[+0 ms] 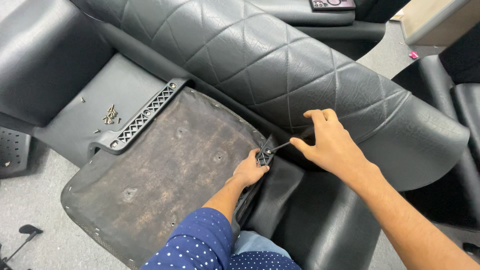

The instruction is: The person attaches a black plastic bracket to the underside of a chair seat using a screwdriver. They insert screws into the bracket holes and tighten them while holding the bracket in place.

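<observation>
The left hand (248, 171) closes its fingers on the black bracket (264, 156) at the seat base (160, 170) edge. The right hand (327, 142) pinches a screwdriver (287, 143), its shaft slanting down-left from the fingertips to the bracket's screw, just beyond the left fingers.

Two hands (250, 170), two black lattice brackets (145, 112), one screwdriver (287, 143), one upturned seat base (165, 170).
</observation>
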